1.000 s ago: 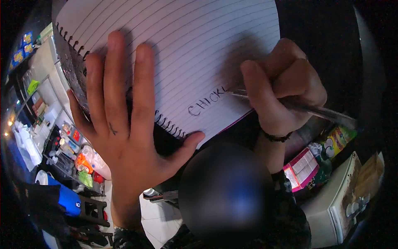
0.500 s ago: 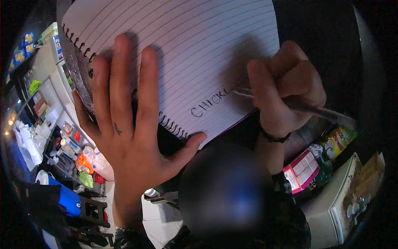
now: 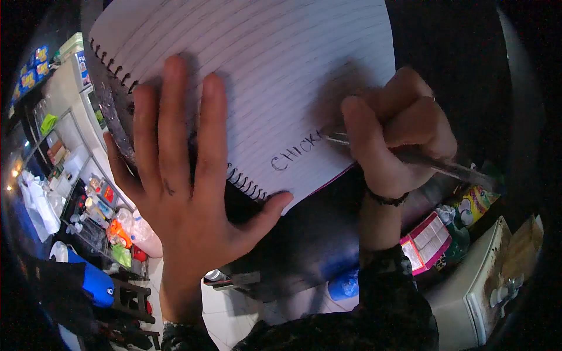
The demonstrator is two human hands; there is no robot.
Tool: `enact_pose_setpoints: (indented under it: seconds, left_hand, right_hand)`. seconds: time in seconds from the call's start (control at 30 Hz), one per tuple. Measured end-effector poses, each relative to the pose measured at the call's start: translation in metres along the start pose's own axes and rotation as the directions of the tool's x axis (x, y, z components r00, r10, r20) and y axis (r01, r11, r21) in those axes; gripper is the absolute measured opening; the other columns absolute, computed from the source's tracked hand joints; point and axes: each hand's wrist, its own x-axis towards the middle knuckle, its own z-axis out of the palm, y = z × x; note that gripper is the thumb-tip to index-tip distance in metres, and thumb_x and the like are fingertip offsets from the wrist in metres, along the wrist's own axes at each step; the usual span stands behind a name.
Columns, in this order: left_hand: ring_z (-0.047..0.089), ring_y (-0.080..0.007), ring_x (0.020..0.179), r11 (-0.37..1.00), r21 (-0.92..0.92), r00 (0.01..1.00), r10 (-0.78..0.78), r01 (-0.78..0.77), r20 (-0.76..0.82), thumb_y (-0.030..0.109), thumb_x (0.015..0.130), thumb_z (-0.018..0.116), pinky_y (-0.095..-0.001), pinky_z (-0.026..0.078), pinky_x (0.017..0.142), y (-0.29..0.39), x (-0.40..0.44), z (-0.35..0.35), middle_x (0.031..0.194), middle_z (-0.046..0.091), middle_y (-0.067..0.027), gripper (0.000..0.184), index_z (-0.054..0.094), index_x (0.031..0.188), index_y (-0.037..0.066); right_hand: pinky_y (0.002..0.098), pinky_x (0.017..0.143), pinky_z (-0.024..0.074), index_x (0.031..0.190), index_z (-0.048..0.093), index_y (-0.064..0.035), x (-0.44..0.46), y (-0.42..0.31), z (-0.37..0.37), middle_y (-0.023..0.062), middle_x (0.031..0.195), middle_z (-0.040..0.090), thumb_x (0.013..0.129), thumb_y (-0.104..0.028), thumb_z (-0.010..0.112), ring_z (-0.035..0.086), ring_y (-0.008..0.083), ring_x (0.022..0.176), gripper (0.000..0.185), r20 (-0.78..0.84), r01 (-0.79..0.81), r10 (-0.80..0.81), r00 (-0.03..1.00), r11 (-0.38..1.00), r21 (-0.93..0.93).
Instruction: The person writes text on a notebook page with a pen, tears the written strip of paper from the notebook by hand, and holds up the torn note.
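A spiral notebook [image 3: 275, 76] with ruled white pages lies at the top middle of the head view. Handwritten capitals reading "CHICK" and a further stroke stand near its lower edge. My left hand [image 3: 187, 205] is spread out over the wire spiral and the page's left side, holding nothing. In my right hand [image 3: 404, 134] a clear-barrelled pen [image 3: 451, 168] is pinched between thumb and fingers. The pen's tip is at the end of the lettering, beside the thumb. A dark band circles my right wrist.
Under the notebook is a dark tabletop [image 3: 316, 228]. A blue-and-white cooler [image 3: 96, 281] and shelves with bottles and bags are at left. At lower right are a white fridge [image 3: 468, 304], a pink-edged box [image 3: 427, 243] and a bright packet [image 3: 477, 202]. A blue object [image 3: 344, 285] is below.
My right hand and pen have shifted slightly left and down at the lettering's end. My left hand stays spread, slightly lower. A dark blurred round patch at the lower middle is gone.
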Motion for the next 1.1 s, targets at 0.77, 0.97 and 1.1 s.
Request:
enact_pose_setpoints:
  seconds: [0.77,0.97,1.1]
  left_hand:
    - [0.022,-0.0425,0.128,1.000,-0.004,1.000,0.006,-0.006,-0.012,0.065,0.061,0.059,-0.0557,0.015,0.101,0.001,-0.001,0.001,0.140,0.026,-0.0202,0.103,0.026,0.137,0.004]
    - [0.021,-0.0423,0.129,1.000,-0.015,1.000,0.000,0.000,-0.028,0.065,0.060,0.060,-0.0568,0.014,0.101,0.004,-0.002,0.002,0.141,0.025,-0.0206,0.103,0.026,0.137,0.005]
    - [0.020,-0.0424,0.129,1.000,0.003,1.000,0.004,-0.004,-0.026,0.066,0.061,0.058,-0.0572,0.014,0.101,0.001,-0.002,0.001,0.140,0.025,-0.0215,0.102,0.026,0.137,0.005]
  right_hand:
    - [0.0221,0.039,0.0319,0.057,0.038,-0.0098,-0.001,0.002,0.001,0.0026,0.054,0.045,0.066,0.012,0.062,0.037,0.0084,0.044,0.034,-0.062,0.006,-0.007,0.998,1.000,-0.011]
    - [0.0240,0.040,0.0386,0.070,0.041,-0.0090,0.003,-0.002,-0.016,0.0048,0.068,0.046,0.071,0.006,0.064,0.041,0.0096,0.045,0.027,-0.115,-0.297,0.485,0.867,0.689,0.661]
    - [0.0257,0.051,0.0399,0.076,0.045,-0.0058,0.015,0.006,-0.004,0.0068,0.065,0.051,0.065,0.008,0.070,0.050,0.0140,0.057,0.031,-0.184,-0.197,0.439,0.879,0.687,0.699]
